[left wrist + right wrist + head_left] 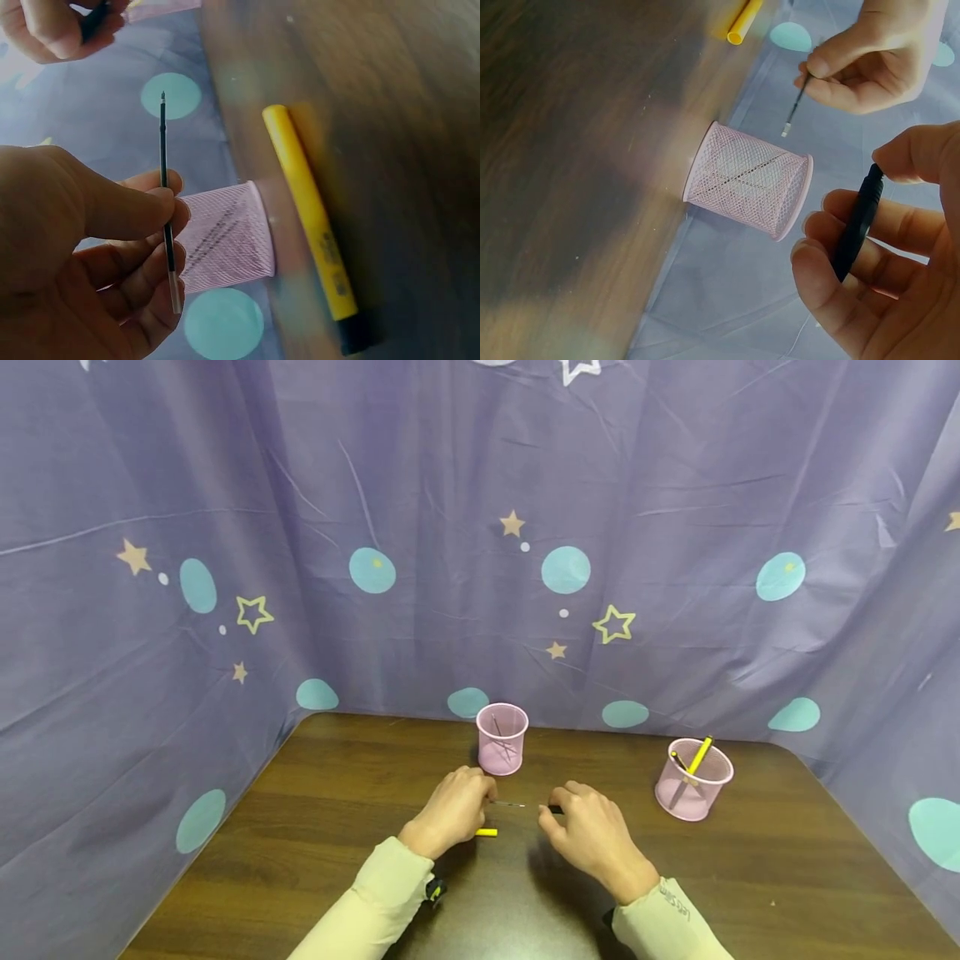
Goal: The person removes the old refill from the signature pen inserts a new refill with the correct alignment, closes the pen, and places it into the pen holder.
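My left hand [453, 802] pinches a thin dark pen refill [163, 142] between thumb and fingers. The refill's metal tip points toward the right hand, and its pale tail end lies by the lower fingers. In my right hand [588, 822] is a short black pen part [860, 221], held with the thumb at one end and curled fingers along it. A gap separates the refill tip from this part. On the table below the left hand lies a yellow pen barrel [306, 202] with a black end; the left hand covers most of it in the head view.
A pink mesh cup [501, 758] with thin dark sticks inside stands beyond the left hand. Another pink mesh cup [686, 802], at the right, holds a yellow pen [701, 755] and a dark-and-yellow one. A purple curtain [465, 635] hangs behind the brown table [360, 760].
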`<state>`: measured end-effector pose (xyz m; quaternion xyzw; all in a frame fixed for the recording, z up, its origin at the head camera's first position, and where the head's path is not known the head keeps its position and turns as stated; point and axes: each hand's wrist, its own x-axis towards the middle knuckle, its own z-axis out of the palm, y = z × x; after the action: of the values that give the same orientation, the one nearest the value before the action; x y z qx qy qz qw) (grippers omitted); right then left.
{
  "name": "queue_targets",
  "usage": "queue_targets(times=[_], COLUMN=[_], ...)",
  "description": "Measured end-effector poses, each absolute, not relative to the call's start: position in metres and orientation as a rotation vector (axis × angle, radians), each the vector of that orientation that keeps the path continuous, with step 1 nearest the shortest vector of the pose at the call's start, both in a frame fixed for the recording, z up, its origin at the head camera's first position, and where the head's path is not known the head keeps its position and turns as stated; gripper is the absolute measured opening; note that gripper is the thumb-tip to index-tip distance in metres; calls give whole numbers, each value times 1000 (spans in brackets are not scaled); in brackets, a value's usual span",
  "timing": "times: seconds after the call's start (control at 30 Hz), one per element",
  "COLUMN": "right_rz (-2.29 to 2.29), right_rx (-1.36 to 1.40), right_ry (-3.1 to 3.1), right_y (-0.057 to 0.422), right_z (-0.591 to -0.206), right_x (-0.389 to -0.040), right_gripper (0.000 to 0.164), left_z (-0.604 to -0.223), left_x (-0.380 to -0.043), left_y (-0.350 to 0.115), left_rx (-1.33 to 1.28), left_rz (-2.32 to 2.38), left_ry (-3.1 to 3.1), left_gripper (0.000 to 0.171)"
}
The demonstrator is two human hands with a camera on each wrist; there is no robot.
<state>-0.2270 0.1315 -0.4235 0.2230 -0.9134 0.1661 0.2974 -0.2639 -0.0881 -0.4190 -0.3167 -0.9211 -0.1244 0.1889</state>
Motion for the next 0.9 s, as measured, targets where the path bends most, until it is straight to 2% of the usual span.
queue_targets(times=[0.9], right_rz=[443], right_rx=[606], right_ry=[-2431], right_y=[131], right_z=[-426], right_x=[-226], right_gripper=[11], left_z=[-436], left_x=[-281], left_y=[-92], left_rx=[-906], left_rz=[-307], left_ry=[-2782], left_gripper=[20])
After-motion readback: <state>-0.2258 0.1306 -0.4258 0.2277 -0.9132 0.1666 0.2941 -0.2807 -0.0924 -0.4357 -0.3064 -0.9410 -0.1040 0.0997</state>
